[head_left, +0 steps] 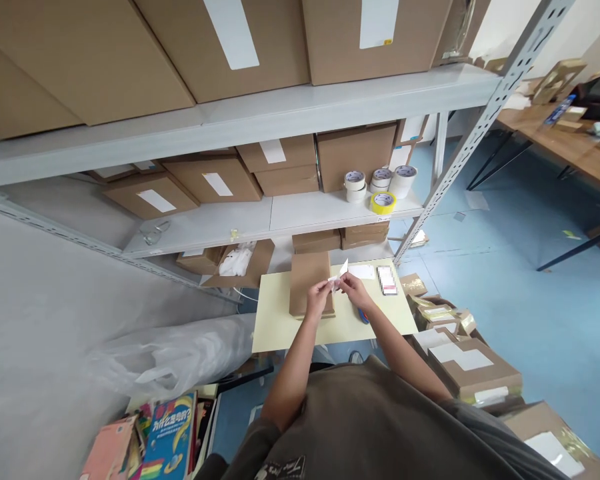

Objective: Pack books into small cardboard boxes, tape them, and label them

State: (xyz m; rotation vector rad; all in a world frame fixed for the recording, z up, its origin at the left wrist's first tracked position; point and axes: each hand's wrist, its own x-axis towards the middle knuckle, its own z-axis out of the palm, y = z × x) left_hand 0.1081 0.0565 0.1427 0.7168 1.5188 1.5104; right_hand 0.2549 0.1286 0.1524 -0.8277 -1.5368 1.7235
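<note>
A small white label (344,267), partly bent up, is pinched between my two hands over a cardboard box (307,280). My left hand (319,295) closes its fingertips on one side of it, above the box's right part. The fingers of my right hand (354,289) are closed on the other side, just right of the box. A whitish, shiny bit shows between the fingertips; its exact shape is too small to tell. The box lies flat on a pale yellow tabletop (275,333). Near my right wrist lies a blue and red object (363,316), partly hidden by the forearm.
White paper (362,272) and a phone (387,281) lie on the table's right. Behind it, a metal shelf (300,217) carries boxes, tape rolls (383,202) and glasses (155,231). Stacked parcels (473,367) stand at right; plastic wrap (190,353) and books (167,433) are at left.
</note>
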